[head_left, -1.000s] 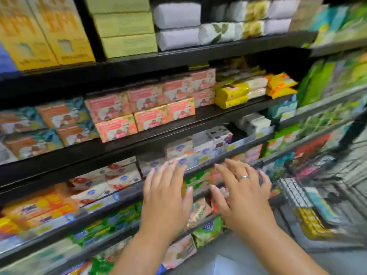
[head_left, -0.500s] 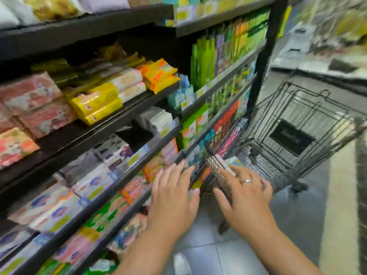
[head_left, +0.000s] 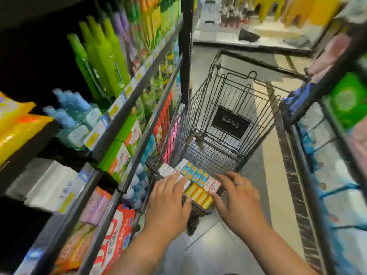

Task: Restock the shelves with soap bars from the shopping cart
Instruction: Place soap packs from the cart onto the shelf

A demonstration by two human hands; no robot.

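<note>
A black wire shopping cart (head_left: 228, 108) stands in the aisle ahead. Its near end holds rows of soap bar boxes: blue ones (head_left: 195, 173), yellow ones (head_left: 199, 194), pink-and-white ones (head_left: 213, 185) and white ones (head_left: 168, 169). My left hand (head_left: 168, 205) reaches over the cart's near left corner with fingers straight, above the white boxes. My right hand (head_left: 238, 199), with a ring, hovers spread over the near right edge beside the pink boxes. Neither hand holds anything.
Dark shelves (head_left: 139, 90) on the left carry green bottles (head_left: 107, 56), blue bottles (head_left: 73, 118) and packets, close against the cart's left side. Another shelf unit (head_left: 317, 147) with packaged goods lines the right. Tiled floor (head_left: 208, 251) lies below the cart.
My view has swung right from the soap shelves to the cart. Both hands have moved off the shelf front and now reach over the soap boxes in the cart.
</note>
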